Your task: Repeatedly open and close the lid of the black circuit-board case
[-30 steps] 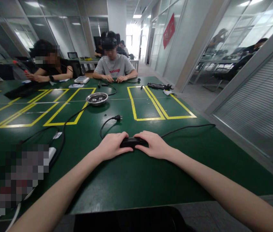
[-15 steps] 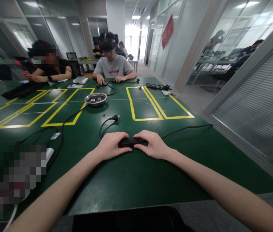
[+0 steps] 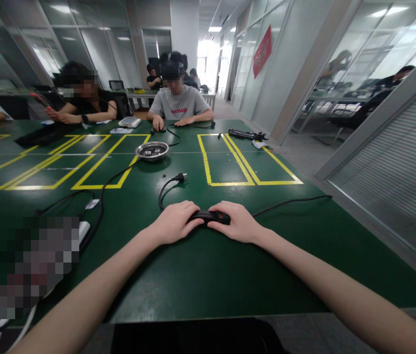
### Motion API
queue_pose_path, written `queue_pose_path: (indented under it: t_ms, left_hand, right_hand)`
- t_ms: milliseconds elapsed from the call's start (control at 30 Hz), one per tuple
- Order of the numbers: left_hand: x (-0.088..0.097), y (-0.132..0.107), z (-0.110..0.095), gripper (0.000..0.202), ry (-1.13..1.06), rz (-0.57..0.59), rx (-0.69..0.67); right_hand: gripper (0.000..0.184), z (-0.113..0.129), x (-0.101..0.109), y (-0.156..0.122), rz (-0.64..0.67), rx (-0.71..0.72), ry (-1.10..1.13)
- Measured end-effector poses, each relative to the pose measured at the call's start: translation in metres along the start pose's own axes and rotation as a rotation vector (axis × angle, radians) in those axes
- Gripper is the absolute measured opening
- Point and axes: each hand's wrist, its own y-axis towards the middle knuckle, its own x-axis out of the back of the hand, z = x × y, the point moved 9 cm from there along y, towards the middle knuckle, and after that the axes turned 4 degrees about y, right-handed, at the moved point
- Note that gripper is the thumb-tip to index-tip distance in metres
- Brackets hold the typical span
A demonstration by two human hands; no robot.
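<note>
A small black oblong device (image 3: 208,216) lies on the green table (image 3: 200,275) in front of me. My left hand (image 3: 174,222) is closed on its left end and my right hand (image 3: 235,222) is closed on its right end. Most of the device is hidden under my fingers. A black cable (image 3: 289,201) runs from under my right hand toward the table's right edge. Another black cord ends in a plug (image 3: 181,177) just beyond my hands.
A metal bowl (image 3: 152,150) with small parts sits farther back among yellow tape rectangles (image 3: 226,169). Black cables and a white power strip (image 3: 82,228) lie at left. Two people sit at the far side; a black tool (image 3: 244,133) lies at the far right.
My hands and the device stay put; only the view has shifted slightly. The person opposite has moved one hand outward along a cord.
</note>
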Motion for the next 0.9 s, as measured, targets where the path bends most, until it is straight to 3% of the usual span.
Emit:
queue_pose_path:
  t_ms: [167,367,533,633,733,800,900]
  left_hand:
    - [-0.004,0.001,0.000,0.030,0.000,0.042,-0.010]
    - [0.001,0.000,0.002,0.030,-0.017,0.015,-0.021]
    - [0.010,-0.003,-0.008,0.060,-0.021,-0.045,-0.118]
    - [0.008,-0.004,-0.018,0.040,0.051,-0.074,-0.189]
    - [0.006,-0.005,-0.026,0.038,0.103,-0.107,-0.240]
    - [0.005,-0.004,-0.027,0.039,0.120,-0.102,-0.243]
    - [0.002,-0.002,-0.023,0.037,0.126,-0.060,-0.204]
  right_hand:
    - [0.021,0.006,0.002,0.000,-0.009,0.064,-0.003]
    - [0.023,0.008,0.002,0.000,0.010,0.069,0.001]
    - [0.032,0.001,0.004,0.002,0.011,-0.035,0.077]
    - [0.047,-0.010,-0.002,0.002,0.082,-0.144,0.213]
    - [0.060,-0.019,-0.009,-0.001,0.140,-0.227,0.321]
    - [0.058,-0.019,-0.004,-0.001,0.088,-0.203,0.293]
    - [0.042,-0.001,0.009,0.000,-0.010,-0.002,0.188]
